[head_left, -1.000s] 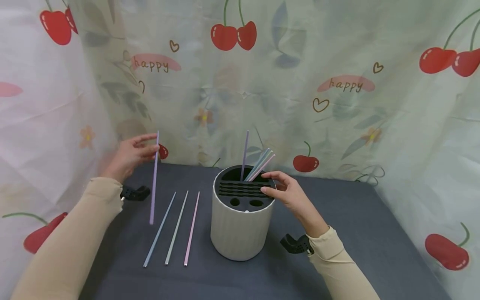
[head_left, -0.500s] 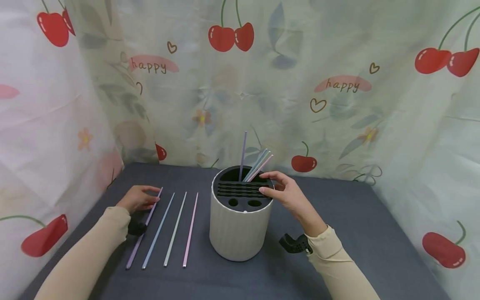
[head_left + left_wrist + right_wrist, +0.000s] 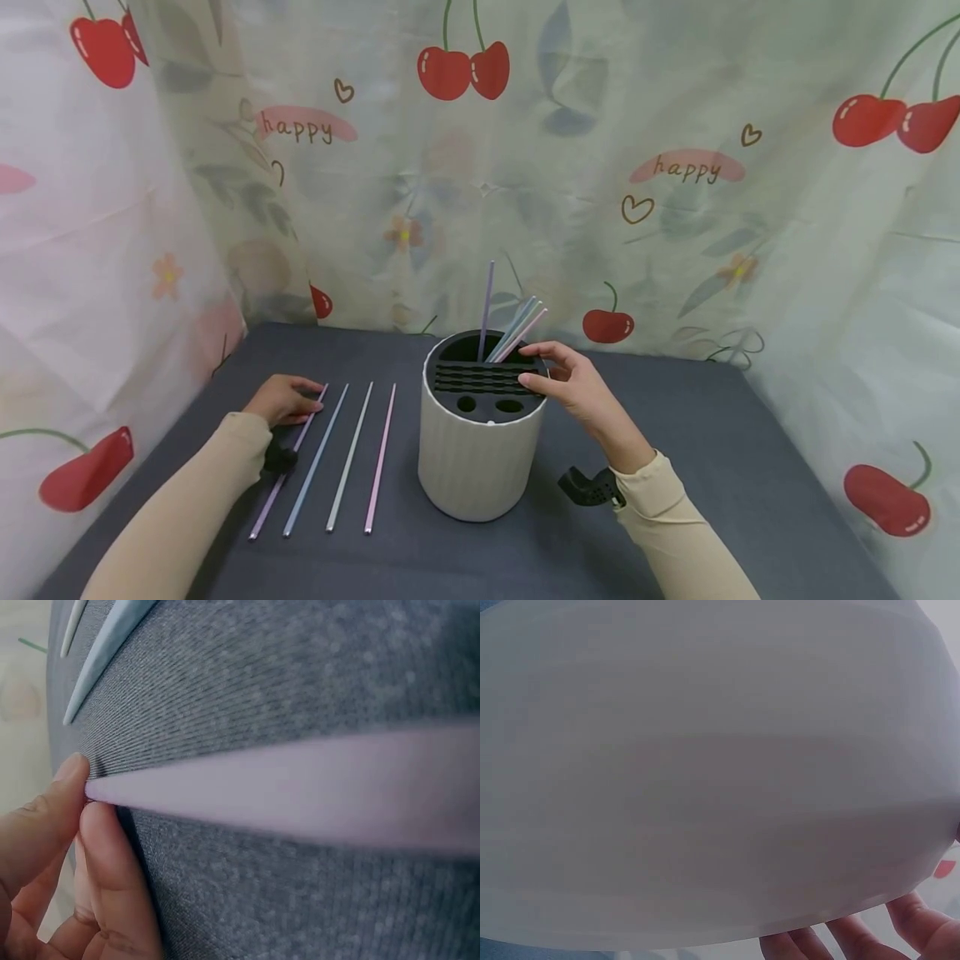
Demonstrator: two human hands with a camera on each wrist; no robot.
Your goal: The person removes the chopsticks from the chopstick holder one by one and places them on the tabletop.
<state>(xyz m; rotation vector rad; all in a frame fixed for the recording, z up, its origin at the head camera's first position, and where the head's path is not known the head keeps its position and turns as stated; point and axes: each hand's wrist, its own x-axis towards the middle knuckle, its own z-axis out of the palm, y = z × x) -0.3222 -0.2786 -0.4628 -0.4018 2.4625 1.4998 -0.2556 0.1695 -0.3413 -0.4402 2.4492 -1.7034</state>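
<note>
Near the table's left side my left hand (image 3: 283,400) pinches the far end of a purple chopstick (image 3: 272,500) between thumb and fingertips. The left wrist view shows that purple chopstick (image 3: 285,787) stretching toward the camera over the dark cloth. Beside it, roughly parallel, lie a blue chopstick (image 3: 316,462), a whitish one and a pink chopstick (image 3: 381,458). My right hand (image 3: 577,387) holds the rim of a white, ribbed knife-and-utensil holder (image 3: 480,467) with a black slotted top. In the right wrist view its pale wall (image 3: 705,765) hides most of the fingers.
Several chopsticks stand in the holder's rear opening: a purple chopstick (image 3: 487,308) nearly upright, the others leaning right. A dark grey cloth (image 3: 675,467) covers the table. Cherry-printed curtains (image 3: 480,167) enclose the back and both sides.
My left hand came down from above the table with the purple chopstick, laying it left of the blue one, then shifted slightly right. My right hand stayed at the holder's rim.
</note>
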